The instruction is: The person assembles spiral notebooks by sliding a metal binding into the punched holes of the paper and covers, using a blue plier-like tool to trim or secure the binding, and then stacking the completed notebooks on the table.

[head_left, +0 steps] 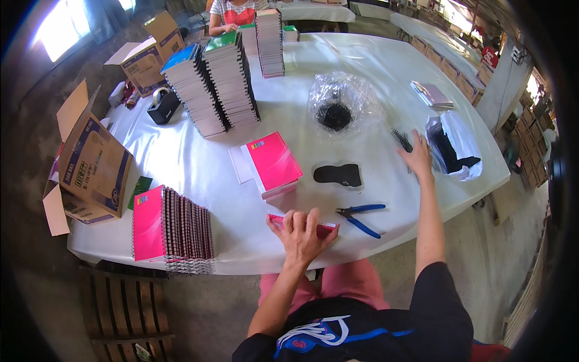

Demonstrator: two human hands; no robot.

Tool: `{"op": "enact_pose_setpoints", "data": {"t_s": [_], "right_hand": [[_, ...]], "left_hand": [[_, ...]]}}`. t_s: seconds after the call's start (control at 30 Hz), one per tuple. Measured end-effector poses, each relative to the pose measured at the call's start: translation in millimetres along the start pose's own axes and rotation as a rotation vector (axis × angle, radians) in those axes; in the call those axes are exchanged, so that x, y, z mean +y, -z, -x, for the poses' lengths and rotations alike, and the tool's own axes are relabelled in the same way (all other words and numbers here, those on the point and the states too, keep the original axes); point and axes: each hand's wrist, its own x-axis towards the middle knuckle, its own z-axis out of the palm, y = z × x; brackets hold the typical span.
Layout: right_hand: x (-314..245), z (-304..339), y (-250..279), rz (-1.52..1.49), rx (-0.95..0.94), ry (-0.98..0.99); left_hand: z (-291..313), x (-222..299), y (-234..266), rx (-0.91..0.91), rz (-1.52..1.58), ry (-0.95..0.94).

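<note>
My left hand (300, 236) is closed over a pink-covered notebook (326, 230), standing on its edge near the table's front. My right hand (416, 155) reaches out over loose black wire binding spirals (400, 140), fingers apart; whether they touch the spirals I cannot tell. Right beside it, a white plastic bag (465, 145) lies with more black spirals inside. Blue-handled pliers (365, 218) rest between my hands, jaws toward the left. Beyond them is a flat black pad (338, 175). A stack of pink-covered, punched pages (271, 164) sits past my left hand.
Bound pink notebooks (148, 226) are piled at the front left. Tall notebook stacks (232, 81) stand farther back, near a tape dispenser (163, 107) and open cardboard boxes (96, 169). Bubble wrap (356, 99) and thin booklets (431, 95) lie beyond. Another person (236, 13) is across the table.
</note>
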Motion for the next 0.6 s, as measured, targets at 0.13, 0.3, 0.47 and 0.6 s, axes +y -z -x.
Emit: {"op": "enact_pose_setpoints", "data": {"t_s": [0.13, 0.3, 0.47, 0.6], "right_hand": [[58, -19, -32, 0.131, -0.232, -0.032], [42, -38, -6, 0.017, -0.371, 0.016], [44, -38, -26, 0.080, -0.340, 0.005], [1, -4, -14, 0.133, -0.330, 0.037]], "left_hand": [[-5, 0, 0, 0.040, -0.027, 0.034], [-8, -4, 14, 0.015, 0.003, 0.011], [-12, -1, 16, 0.066, 0.058, 0.009], [-9, -1, 20, 0.074, -0.002, 0.033]]}}
